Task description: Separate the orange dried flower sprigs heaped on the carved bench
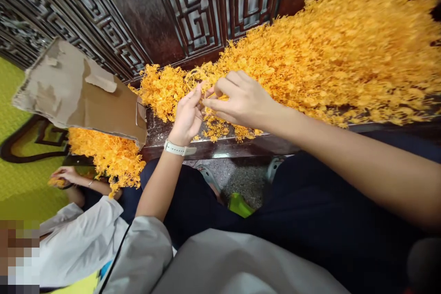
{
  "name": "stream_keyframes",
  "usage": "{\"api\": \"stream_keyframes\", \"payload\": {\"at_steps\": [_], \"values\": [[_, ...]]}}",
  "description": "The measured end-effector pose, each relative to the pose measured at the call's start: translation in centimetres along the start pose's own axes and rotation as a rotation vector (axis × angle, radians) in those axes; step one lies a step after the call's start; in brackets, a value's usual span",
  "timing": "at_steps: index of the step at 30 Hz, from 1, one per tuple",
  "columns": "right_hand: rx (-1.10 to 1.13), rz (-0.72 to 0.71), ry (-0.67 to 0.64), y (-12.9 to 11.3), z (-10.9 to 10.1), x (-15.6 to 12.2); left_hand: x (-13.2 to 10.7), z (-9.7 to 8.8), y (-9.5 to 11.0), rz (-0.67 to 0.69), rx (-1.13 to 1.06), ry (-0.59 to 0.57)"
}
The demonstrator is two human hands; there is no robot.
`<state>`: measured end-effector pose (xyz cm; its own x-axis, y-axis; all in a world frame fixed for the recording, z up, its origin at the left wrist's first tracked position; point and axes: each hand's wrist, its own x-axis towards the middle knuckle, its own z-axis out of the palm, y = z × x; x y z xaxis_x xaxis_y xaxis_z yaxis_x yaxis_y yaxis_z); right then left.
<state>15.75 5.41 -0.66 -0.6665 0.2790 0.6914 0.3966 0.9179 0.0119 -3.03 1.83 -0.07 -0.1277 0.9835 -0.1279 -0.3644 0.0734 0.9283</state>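
My left hand [189, 117], with a white band on its wrist, is closed in a pinch on a thin yellow-orange plastic flower sprig [196, 75]. Right beside it my right hand [236, 96] has its fingers bent together at the same sprig. The fingertips of both hands almost meet, and exactly what lies between them is partly hidden. Around and behind the hands spreads a long heap of orange plastic flower sprigs [327, 55] on a dark wooden bench [220, 148]. A few loose pieces lie just below my right hand.
To the left, a torn cardboard box [103, 105] stands on the bench, with more orange sprigs [117, 156] beyond it. Another person in a white shirt [79, 243] sits there, a hand [67, 174] holding orange pieces. Carved dark wood panels [193, 4] rise behind the heap.
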Motion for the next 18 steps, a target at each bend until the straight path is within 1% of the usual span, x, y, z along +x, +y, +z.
{"api": "stream_keyframes", "payload": {"at_steps": [3,5,7,9,10,12,13,14,15,16,17,18], "values": [[-0.002,-0.056,0.068,-0.7,0.6,0.1,-0.2,0.5,-0.1,0.007,0.014,0.054],[0.008,-0.116,0.097,-1.5,0.4,0.4,-0.6,0.9,-0.1,0.033,0.003,0.097],[0.014,-0.17,0.133,-2.9,0.0,0.6,-0.9,1.3,-0.2,0.039,0.01,0.092],[0.025,-0.19,0.21,-5.1,-0.8,0.9,-0.8,1.4,-0.4,0.024,0.041,0.064],[0.039,-0.202,0.256,-6.4,-1.3,1.0,-0.5,1.2,-0.4,0.025,0.047,0.079],[0.098,-0.244,0.342,-9.4,-2.4,1.2,0.7,0.2,-0.2,0.03,0.012,0.176],[0.147,-0.289,0.351,-10.6,-3.0,1.3,1.4,-0.6,0.0,0.032,-0.023,0.245],[0.2,-0.337,0.315,-11.4,-3.6,1.5,2.0,-1.4,0.3,0.026,-0.059,0.298],[0.245,-0.366,0.233,-11.7,-4.0,1.7,2.5,-2.3,0.6,0.018,-0.087,0.324],[0.27,-0.348,0.133,-11.3,-4.3,2.0,2.8,-3.0,1.0,0.01,-0.102,0.317],[0.269,-0.272,0.033,-10.1,-4.5,2.2,2.9,-3.5,1.4,0.011,-0.101,0.292],[0.247,-0.154,-0.051,-8.4,-4.5,2.4,2.7,-3.9,1.7,0.026,-0.082,0.259]]}}
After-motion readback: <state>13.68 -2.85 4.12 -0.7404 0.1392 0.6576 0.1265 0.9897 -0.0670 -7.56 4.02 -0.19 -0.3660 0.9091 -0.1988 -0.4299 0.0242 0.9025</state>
